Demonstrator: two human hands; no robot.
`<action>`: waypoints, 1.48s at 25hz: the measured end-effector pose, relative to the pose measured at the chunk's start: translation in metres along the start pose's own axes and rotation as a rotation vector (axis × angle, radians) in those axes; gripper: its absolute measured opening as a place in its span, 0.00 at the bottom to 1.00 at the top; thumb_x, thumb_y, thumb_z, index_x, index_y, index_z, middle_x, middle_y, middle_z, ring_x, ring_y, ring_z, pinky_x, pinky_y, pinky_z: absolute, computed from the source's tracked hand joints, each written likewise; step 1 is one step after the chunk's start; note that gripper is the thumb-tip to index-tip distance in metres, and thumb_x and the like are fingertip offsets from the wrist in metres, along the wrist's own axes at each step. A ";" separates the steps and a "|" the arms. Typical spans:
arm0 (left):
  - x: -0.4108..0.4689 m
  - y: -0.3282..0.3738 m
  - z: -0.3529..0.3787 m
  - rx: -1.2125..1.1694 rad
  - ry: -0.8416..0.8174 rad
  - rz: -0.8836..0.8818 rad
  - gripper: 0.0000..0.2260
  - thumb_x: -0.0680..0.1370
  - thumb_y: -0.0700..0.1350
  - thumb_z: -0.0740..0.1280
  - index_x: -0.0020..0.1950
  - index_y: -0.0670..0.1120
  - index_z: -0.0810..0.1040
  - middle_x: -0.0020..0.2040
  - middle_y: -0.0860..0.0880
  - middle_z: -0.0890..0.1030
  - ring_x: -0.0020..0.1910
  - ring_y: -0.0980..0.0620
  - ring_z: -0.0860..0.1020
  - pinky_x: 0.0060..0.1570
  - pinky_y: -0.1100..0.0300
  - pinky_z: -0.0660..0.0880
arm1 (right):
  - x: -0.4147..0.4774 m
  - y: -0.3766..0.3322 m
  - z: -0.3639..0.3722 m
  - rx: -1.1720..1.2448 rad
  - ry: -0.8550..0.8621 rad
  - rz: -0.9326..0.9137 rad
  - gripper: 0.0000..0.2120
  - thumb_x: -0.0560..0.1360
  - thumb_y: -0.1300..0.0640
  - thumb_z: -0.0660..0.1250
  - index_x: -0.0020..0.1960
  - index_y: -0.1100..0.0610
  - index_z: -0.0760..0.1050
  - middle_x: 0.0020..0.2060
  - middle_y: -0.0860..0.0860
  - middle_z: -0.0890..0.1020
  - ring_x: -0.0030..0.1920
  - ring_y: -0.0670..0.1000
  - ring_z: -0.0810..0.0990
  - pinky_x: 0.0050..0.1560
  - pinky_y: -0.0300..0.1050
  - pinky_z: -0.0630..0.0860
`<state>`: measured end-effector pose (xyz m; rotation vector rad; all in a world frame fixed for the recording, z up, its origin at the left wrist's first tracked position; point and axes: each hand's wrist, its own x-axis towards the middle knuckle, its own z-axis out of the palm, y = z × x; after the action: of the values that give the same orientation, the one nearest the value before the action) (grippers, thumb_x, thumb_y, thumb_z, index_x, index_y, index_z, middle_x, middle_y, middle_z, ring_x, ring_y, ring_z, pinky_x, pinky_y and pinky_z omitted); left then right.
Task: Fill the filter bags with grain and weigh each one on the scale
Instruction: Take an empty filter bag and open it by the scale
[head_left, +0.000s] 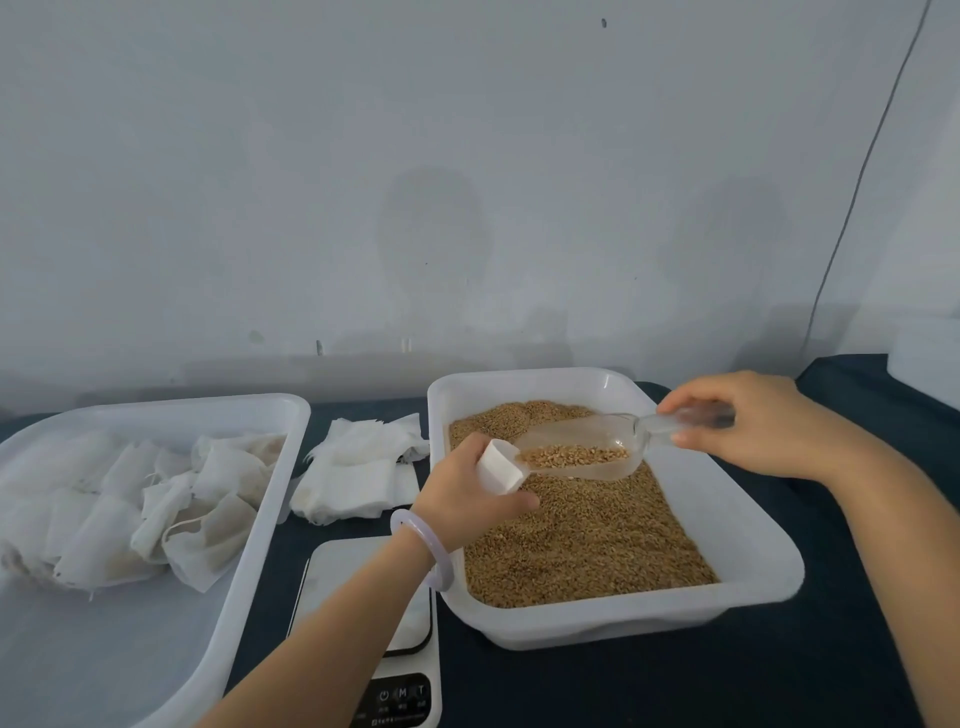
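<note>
Two hands meet over a white tray of grain. The left hand has its fingers curled round a small white filter bag, holding its mouth open toward the right. The right hand pinches the handle of a clear scoop between thumb and fingertips. The scoop's lip reaches the bag's mouth, and a little grain lies in its bowl. Bag and scoop hang just above the grain bed, between the two sets of fingers. Below the left fingers, under the forearm with its pale bracelet, a scale sits on the dark tabletop. Just left of those fingers lies a heap of empty bags. Farther left, a second tray holds filled bags.
</note>
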<state>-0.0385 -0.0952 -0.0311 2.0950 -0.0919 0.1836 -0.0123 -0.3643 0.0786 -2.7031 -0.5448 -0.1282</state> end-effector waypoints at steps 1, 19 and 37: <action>0.000 0.000 0.001 0.000 -0.015 0.003 0.22 0.67 0.53 0.76 0.55 0.51 0.71 0.48 0.51 0.77 0.44 0.55 0.78 0.34 0.68 0.75 | 0.002 -0.003 -0.002 -0.027 -0.003 -0.006 0.10 0.72 0.51 0.70 0.49 0.37 0.75 0.53 0.40 0.79 0.59 0.44 0.74 0.66 0.48 0.66; -0.001 -0.003 0.019 0.150 -0.055 0.009 0.22 0.67 0.61 0.74 0.51 0.56 0.66 0.46 0.59 0.74 0.41 0.60 0.75 0.33 0.67 0.71 | 0.023 -0.040 -0.006 -0.396 0.163 -0.234 0.14 0.73 0.47 0.68 0.57 0.37 0.75 0.47 0.36 0.72 0.59 0.45 0.61 0.61 0.48 0.50; -0.006 -0.007 0.012 -0.083 0.144 -0.017 0.13 0.71 0.47 0.71 0.47 0.53 0.66 0.42 0.49 0.77 0.34 0.54 0.77 0.29 0.65 0.75 | 0.019 0.017 -0.002 -0.019 0.126 -0.055 0.15 0.71 0.51 0.72 0.46 0.31 0.72 0.50 0.39 0.79 0.61 0.49 0.71 0.68 0.56 0.61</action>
<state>-0.0419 -0.1025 -0.0439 1.9931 0.0050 0.3143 0.0120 -0.3723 0.0778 -2.6763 -0.5832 -0.3170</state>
